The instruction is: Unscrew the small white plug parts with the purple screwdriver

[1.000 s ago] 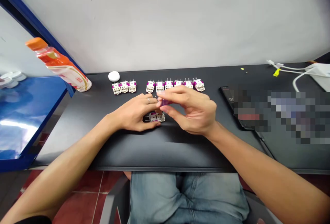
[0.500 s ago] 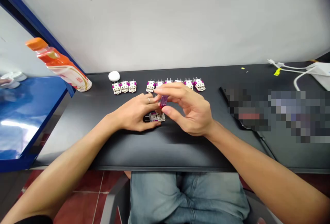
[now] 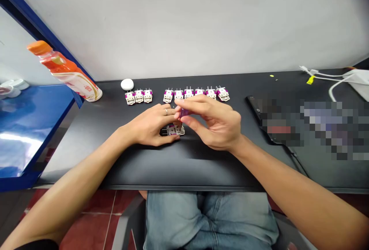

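Observation:
On the black desk (image 3: 178, 165) my left hand (image 3: 150, 125) grips a small white and magenta plug part (image 3: 173, 130) and holds it down against the surface. My right hand (image 3: 213, 121) pinches a small purple-handled screwdriver (image 3: 182, 114) upright, its tip down on that part. Behind my hands a row of several like plug parts (image 3: 196, 93) lies along the desk. A second group of three plug parts (image 3: 138, 96) sits further left.
An orange drink bottle (image 3: 65, 71) leans at the left by a blue shelf (image 3: 25, 127). A white round cap (image 3: 127, 84) lies near the three parts. A dark phone (image 3: 259, 111) and white cables (image 3: 325, 77) are at the right. A wall stands behind.
My right fingers have shifted round the screwdriver handle, covering more of it than half a second ago. My left hand and the plug part have stayed put.

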{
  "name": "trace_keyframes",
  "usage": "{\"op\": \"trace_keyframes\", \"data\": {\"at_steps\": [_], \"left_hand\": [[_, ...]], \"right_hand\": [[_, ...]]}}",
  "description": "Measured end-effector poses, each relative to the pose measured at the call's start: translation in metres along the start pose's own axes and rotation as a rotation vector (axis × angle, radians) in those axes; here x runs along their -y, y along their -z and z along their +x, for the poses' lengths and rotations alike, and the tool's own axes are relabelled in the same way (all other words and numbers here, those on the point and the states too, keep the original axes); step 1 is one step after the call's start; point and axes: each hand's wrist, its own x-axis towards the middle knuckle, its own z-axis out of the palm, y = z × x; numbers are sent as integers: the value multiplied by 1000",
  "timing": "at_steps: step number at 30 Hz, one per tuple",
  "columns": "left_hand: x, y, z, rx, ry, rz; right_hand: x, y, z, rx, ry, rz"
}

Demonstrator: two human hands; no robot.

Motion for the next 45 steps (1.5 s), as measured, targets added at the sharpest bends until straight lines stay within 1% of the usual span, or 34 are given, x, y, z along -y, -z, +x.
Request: {"op": "trace_keyframes", "data": {"at_steps": [3,6,8,13,17,18,21,23,27,32,36,37,40,42,43,45], "left_hand": [[0,0,0,6,11,-13],[-1,1,1,32,10,-42],[-1,1,1,18,3,-32],[-2,1,2,-2,-2,-29],[-1,1,1,26,0,-30],[-1,1,1,20,-3,-21],[0,0,1,-8,-4,-12],[0,0,1,1,3,-30],[-1,1,1,35,13,-39],[-1,1,1,18,4,-9],[0,1,0,46,12,-16],[0,1,0,43,12,-8],[0,1,0,12,-4,7],[-1,1,0,18,-3,-15],[-1,1,1,30,3,-30],[-1,1,1,48,20,-47]], "right_hand": [[0,0,0,33,-54,44],[-1,1,0,0,25,-33],[-1,1,0,-19,48,-58],[0,2,0,29,-60,6],[0,1,0,-11,38,-81],[0,1,0,-17,42,-80],[1,0,-1,3,-49,-1],[1,0,-1,5,-73,29],[1,0,0,-39,25,-46],[1,1,0,12,-78,32],[-1,1,0,-37,26,-27],[-1,1,-1,-43,27,-20],[1,-1,-3,-23,-74,53],[2,-1,-3,-5,-114,71],[2,-1,-3,-9,-100,52],[2,0,-1,-34,-28,-5]]}}
